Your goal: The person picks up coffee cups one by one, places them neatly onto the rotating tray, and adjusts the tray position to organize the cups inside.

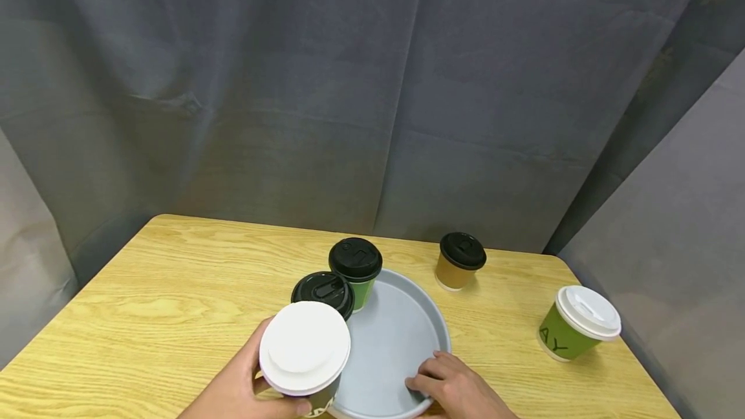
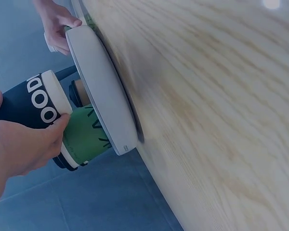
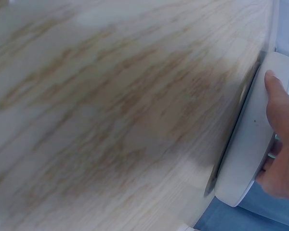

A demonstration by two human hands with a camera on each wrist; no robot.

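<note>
My left hand [image 1: 247, 383] holds a dark paper cup [image 2: 26, 103] with a white lid [image 1: 305, 348] and large white letters on its side. In the head view this cup overlaps the near left part of a round grey tray [image 1: 398, 348]. On the tray's left side stand a green cup with a black lid [image 1: 356, 260] and another black-lidded cup [image 1: 323, 293], partly hidden behind the white lid. My right hand [image 1: 456, 383] grips the tray's near right rim. In the right wrist view its thumb lies along the outer wall [image 3: 250, 130], fingers curled over the edge.
Beyond the tray, a brown cup with a black lid [image 1: 456, 267] stands on the wooden table [image 1: 174, 290]. Farther right is a green cup with a white lid [image 1: 567, 328] and dark letters. A grey curtain [image 1: 291, 96] hangs behind the table's back edge.
</note>
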